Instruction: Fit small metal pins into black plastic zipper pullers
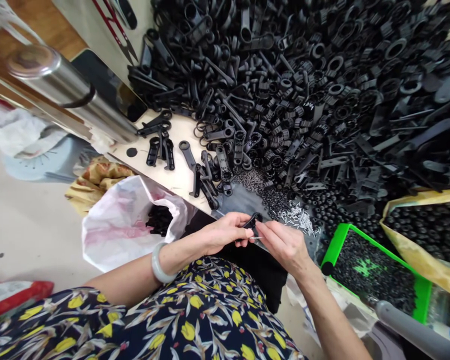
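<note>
Fingers of the left hand are gripping a small black plastic part, which is sitting between the two hands, above the lap and just beside the near edge of the table. The right hand is meeting it from the other side, its fingertips bunching against the part. A thin pale pin is showing between the hands; the spot is too small and crowded to tell which fingers are holding it, or whether the right hand is pinching the part itself. A pale bangle is circling the left wrist.

Beyond the hands, a heap of silvery pins is lying near the right hand, and a huge pile of black parts is spreading over the far side. Several black levers are lying apart from it, to the left. A steel flask is standing at the table's left end. Below, a white bag is holding dark pieces. On the right, a green tray is holding small dark pieces with some bright green bits among them, beside a yellow bag.
</note>
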A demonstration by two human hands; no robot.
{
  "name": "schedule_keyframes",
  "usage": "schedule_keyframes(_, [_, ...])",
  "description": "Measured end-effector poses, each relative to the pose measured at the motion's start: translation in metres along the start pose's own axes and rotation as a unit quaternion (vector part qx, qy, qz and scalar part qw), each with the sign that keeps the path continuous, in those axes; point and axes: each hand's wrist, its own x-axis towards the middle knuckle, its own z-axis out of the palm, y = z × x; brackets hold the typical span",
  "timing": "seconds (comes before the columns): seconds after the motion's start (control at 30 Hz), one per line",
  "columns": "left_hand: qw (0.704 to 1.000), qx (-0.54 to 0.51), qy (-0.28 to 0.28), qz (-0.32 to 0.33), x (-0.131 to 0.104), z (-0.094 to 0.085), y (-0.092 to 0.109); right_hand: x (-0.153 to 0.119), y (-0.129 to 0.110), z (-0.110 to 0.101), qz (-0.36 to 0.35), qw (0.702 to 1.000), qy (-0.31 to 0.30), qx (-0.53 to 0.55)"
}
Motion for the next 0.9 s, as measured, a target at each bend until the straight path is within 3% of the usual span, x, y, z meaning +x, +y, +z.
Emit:
schedule_keyframes(0.23, [0.999,0.040,0.016,0.027,0.004,0.000,-0.008,-0.002,0.001,0.004,-0.016,1.000,0.003,0.021])
schedule_keyframes(0.47, [0.989,0.123,0.073,0.044,0.008,0.001,-0.023,-0.004,-0.003,0.010,0.042,0.998,0.015,0.040])
schedule_keyframes(0.63, [0.988,0.121,0.079,0.045,0.008,0.002,-0.021,-0.002,-0.009,0.010,0.085,0.995,0.013,0.047])
schedule_keyframes(0.77, [0.991,0.091,0.068,0.066,0.008,0.002,-0.021,0.003,-0.015,-0.003,0.139,0.986,0.012,0.090])
schedule_keyframes(0.9, [0.992,0.084,0.066,0.062,0.008,0.000,-0.022,0.002,-0.024,-0.023,0.227,0.968,-0.029,0.107])
